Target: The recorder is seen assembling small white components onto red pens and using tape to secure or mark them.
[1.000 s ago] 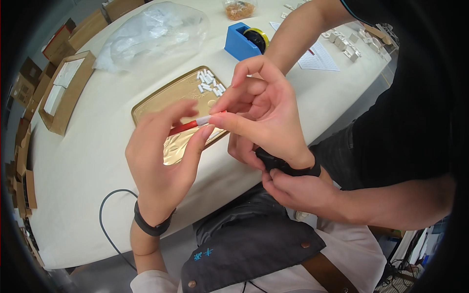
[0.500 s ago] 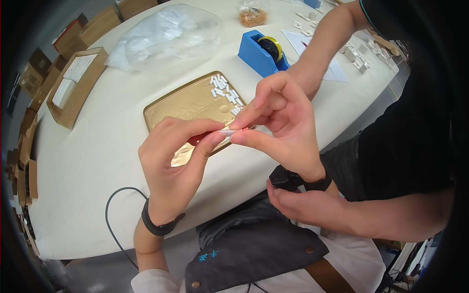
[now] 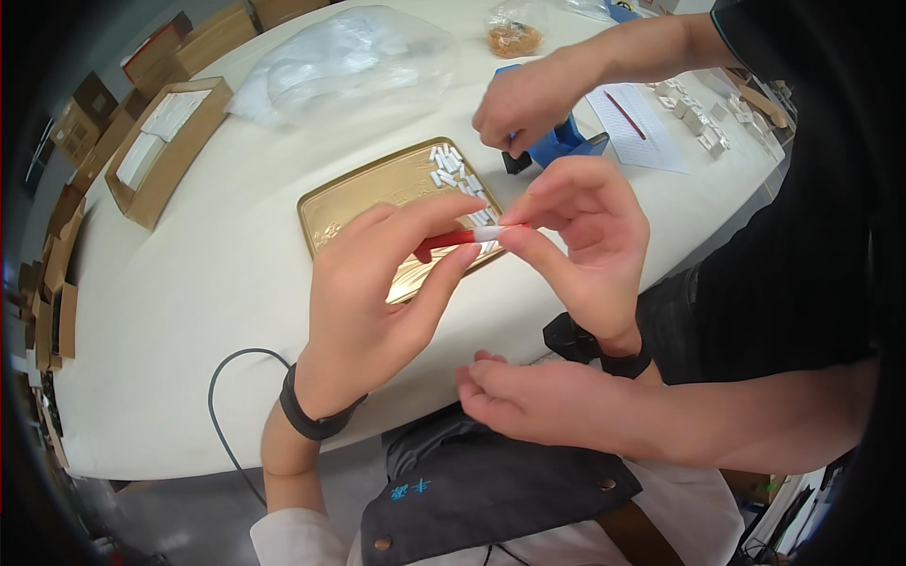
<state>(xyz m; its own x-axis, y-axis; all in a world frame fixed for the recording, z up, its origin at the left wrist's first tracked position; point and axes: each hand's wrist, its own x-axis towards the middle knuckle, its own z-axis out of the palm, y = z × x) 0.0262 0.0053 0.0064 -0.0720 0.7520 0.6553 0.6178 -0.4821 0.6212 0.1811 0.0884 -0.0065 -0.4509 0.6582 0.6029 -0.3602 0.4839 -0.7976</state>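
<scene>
In front of me is a thin red stick (image 3: 448,241) with a white sleeve-like piece (image 3: 486,234) around it. My right hand (image 3: 590,250) pinches it just right of the white piece, where a bit of red shows. My left hand (image 3: 373,292) is around the stick's left part, its thumb and index finger parted above and below it. The stick's left end is hidden by that hand. Behind my hands lies a gold rectangular tray (image 3: 326,193), with several small white cylinders (image 3: 447,160) at its right end.
A co-worker's hand (image 3: 533,99) is over a blue tape dispenser (image 3: 566,141); their other hand (image 3: 528,391) is below my right wrist. Around are a clear plastic bag (image 3: 349,61), an open cardboard box (image 3: 170,151), a paper sheet with a pen (image 3: 625,113), and a dark cable (image 3: 219,415).
My left thumb and index finger have parted from the white piece, showing more of the red stick. The co-worker's far hand has come over the tape dispenser; their near hand has shifted left.
</scene>
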